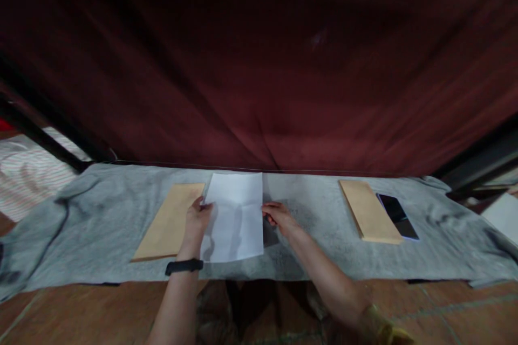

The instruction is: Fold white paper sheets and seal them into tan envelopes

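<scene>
A white sheet of paper (237,215) is held just above the grey cloth (315,226) that covers the table. My left hand (197,222) pinches the sheet's left edge, with a black band on that wrist. My right hand (277,216) grips the right edge with curled fingers. The sheet shows faint fold creases and casts a shadow on the cloth. A brown envelope (170,229) lies flat right beside my left hand, partly under the sheet's left side.
A second brown envelope (370,210) lies at the right with a black phone (399,215) beside it. A dark red curtain (259,64) hangs behind the table. Tiled floor (81,310) shows below the front edge. White paper (504,215) sits at the far right.
</scene>
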Demonstrator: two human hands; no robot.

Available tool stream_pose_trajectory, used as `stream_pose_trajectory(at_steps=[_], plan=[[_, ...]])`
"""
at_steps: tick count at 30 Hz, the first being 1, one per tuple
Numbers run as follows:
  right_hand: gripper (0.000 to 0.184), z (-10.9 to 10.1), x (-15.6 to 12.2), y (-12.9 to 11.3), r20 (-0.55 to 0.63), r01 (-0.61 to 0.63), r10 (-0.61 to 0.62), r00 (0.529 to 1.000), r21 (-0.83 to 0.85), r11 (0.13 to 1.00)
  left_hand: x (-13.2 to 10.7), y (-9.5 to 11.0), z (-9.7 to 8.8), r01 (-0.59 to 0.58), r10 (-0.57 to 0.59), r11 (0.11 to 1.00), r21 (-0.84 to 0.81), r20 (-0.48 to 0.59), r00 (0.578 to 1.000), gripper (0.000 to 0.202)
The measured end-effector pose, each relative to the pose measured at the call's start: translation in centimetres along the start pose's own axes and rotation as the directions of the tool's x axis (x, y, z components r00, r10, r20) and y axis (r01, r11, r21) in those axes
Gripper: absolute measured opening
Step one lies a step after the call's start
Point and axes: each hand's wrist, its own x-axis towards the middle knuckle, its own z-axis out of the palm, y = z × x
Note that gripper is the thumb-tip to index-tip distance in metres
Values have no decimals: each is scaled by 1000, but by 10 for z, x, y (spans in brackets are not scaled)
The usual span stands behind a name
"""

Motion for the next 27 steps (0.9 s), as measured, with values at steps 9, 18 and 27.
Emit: stream_pose_trajectory(at_steps=[9,18,27], plan=[[17,-80,-29,-7,41,97,-97,994,8,995,-40,14,30,147,-76,961,-233,290,954,53],[30,-139,-34,-16,115,2,6,993,-72,997,-67,28,84,307,-105,912,-273,568,816,53],[50,-162,-43,-61,49,225,-221,974,-83,971,-85,75,76,107,138,921,-374,571,810,46]])
